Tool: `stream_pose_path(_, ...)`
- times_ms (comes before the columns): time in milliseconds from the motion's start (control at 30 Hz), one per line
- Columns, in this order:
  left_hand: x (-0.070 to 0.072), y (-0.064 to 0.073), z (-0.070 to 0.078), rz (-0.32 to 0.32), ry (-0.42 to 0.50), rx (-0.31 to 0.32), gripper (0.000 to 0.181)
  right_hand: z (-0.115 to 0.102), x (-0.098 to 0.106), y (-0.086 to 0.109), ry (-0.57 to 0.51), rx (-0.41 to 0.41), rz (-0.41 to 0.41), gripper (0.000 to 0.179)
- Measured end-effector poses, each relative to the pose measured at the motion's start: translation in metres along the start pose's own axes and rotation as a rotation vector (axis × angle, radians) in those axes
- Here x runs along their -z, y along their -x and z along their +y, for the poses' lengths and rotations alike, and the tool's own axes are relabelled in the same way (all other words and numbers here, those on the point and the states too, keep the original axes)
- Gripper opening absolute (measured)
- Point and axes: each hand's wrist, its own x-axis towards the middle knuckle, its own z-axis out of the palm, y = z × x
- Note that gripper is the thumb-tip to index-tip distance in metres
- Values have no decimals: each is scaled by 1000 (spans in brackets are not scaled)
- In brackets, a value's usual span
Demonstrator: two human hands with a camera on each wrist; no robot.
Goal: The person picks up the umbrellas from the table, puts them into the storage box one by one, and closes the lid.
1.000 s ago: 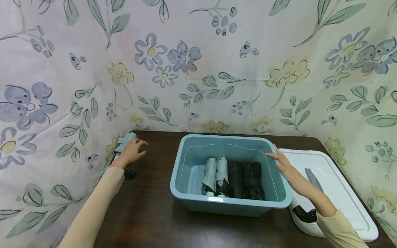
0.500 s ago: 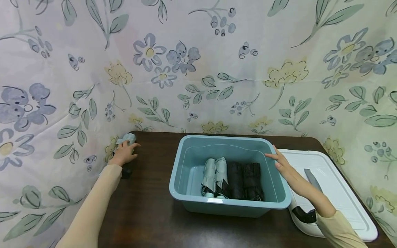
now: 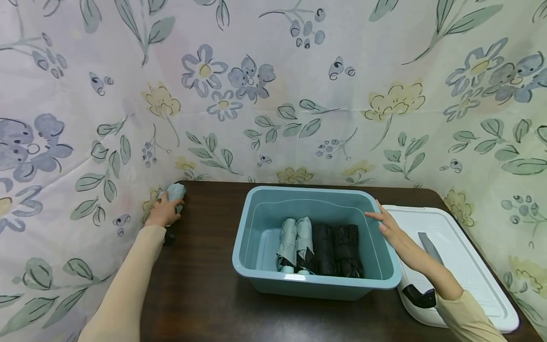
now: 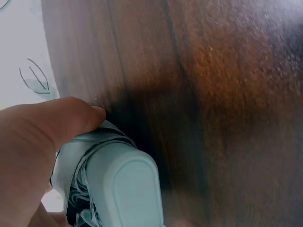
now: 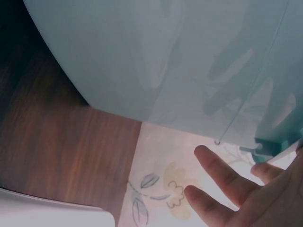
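My left hand grips a pale teal folded umbrella at the table's far left corner. In the left wrist view, the thumb lies along the rolled cloth, just behind the umbrella's smooth rounded handle; the other fingers are mostly hidden. My right hand rests at the right rim of a blue-teal plastic bin, its fingers spread and fairly straight. Inside the bin, two pale teal folded umbrellas lie side by side, left of two black folded umbrellas.
A white lid lies on the dark wooden table to the right of the bin, partly under my right forearm. Flower-patterned cloth hangs behind and along the left side. Table surface lies between the bin and my left hand.
My left hand has moved a little left and down around the umbrella, whose pale end now shows beyond the fingers. The right hand and the bin have stayed put.
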Motion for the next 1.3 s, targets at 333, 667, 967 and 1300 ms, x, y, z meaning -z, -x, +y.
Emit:
stream_pose_path(333, -9, -7, -3, 113, -54, 9, 36, 3, 0, 0, -12, -24, -8, 42)
stream_pose_path(667, -7, -12, 2, 124, -107, 47, 35, 1, -4, 5, 17, -61, -51, 44)
stream_pose_path(967, 3, -5, 2, 62, -38, 22, 30, -1, -2, 2, 2, -27, -28, 43)
stream_pose_path(1300, 11, -3, -2, 51, 72, 35, 36, 1, 1, -4, 20, 7, 9, 45)
